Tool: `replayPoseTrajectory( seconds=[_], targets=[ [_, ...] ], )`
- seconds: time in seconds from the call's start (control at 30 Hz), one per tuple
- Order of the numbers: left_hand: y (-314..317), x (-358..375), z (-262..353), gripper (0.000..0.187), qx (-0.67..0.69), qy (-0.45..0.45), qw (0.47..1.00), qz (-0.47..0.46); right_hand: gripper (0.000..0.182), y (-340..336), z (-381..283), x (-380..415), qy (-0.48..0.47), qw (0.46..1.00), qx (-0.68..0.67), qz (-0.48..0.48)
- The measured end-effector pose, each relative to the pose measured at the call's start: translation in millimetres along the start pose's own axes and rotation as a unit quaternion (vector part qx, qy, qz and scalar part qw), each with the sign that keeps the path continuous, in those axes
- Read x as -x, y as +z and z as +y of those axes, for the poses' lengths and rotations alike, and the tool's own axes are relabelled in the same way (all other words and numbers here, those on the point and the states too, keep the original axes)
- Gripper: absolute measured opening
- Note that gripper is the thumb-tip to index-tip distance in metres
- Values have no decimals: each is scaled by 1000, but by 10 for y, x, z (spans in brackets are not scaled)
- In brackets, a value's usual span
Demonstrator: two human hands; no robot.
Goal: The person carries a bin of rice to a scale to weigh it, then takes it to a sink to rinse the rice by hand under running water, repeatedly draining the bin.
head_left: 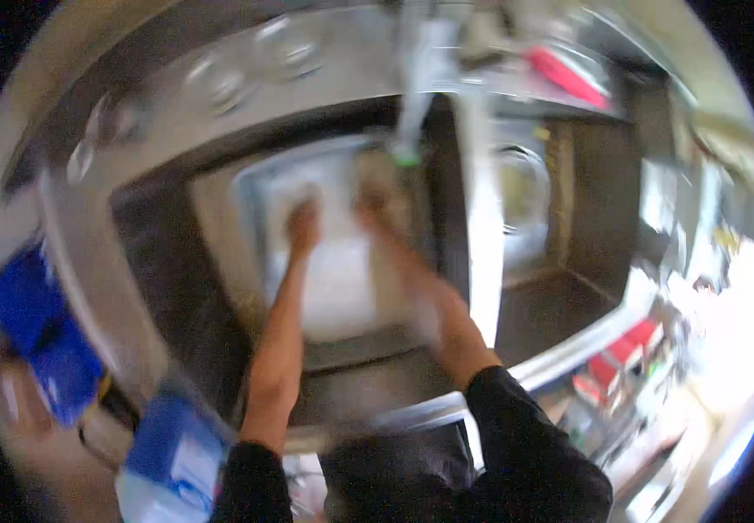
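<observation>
Both arms reach down into the left basin of a double sink (167, 253), over a pale rectangular tub (255, 235) with something white (337, 279) in it, perhaps foam or cloth. My left hand (304, 220) is at the middle of the tub, over the white stuff. Further right, my right hand (371, 207) is by the tub's brownish right side. Motion smears the fingers of both hands, so I cannot make out what they touch or hold. Just beyond my right hand hangs a faucet (416, 105) with a green tip.
A round metal vessel (523, 200) sits in the right basin, past a bright divider (484, 218). Clear glass-like dishes (288, 48) stand on the back ledge, with a red item (564, 77) at right. Blue containers (172, 444) are at lower left.
</observation>
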State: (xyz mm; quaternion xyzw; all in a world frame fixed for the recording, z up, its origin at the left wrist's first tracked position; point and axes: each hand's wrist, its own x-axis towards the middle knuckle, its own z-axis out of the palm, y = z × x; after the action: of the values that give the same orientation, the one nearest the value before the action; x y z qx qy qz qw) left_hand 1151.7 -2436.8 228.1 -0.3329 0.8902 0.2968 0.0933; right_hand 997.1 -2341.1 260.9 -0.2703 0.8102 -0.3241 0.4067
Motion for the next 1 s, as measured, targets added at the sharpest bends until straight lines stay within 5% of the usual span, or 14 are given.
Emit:
replayPoseTrajectory(
  seconds=[0.17,0.27,0.33,0.43,0.53,0.6,0.63,0.67,0.8,0.9,1.0],
  targets=[
    [-172,974,558,47,4,46,982,182,42,130,-316,849,-50,990,135,-13],
    [-537,1334,1163,53,-171,-36,979,106,42,13,-241,759,-45,988,145,31],
    [-323,1130,822,53,-41,106,991,67,43,-21,-104,492,-41,984,151,79],
    [147,630,-426,57,-120,86,957,-250,44,79,-8,207,-33,968,182,172],
    [209,271,-258,62,-230,-102,873,-419,44,299,14,363,-63,940,252,219],
    [206,419,133,50,-199,-154,949,-191,46,-3,-309,1042,-98,969,221,45],
    [418,686,343,38,-136,-114,982,61,46,10,-340,1140,-101,974,203,-12],
    [321,927,524,37,-124,-72,983,115,46,18,-349,1186,-99,976,193,-35],
    [-279,1304,714,35,-148,39,985,75,46,102,-136,906,-83,980,181,-21],
    [-109,734,-120,34,-138,157,978,-27,47,156,-11,639,-71,980,188,7],
    [-8,141,-841,34,-247,122,944,-184,47,220,-7,469,-71,979,190,29]
  ],
)
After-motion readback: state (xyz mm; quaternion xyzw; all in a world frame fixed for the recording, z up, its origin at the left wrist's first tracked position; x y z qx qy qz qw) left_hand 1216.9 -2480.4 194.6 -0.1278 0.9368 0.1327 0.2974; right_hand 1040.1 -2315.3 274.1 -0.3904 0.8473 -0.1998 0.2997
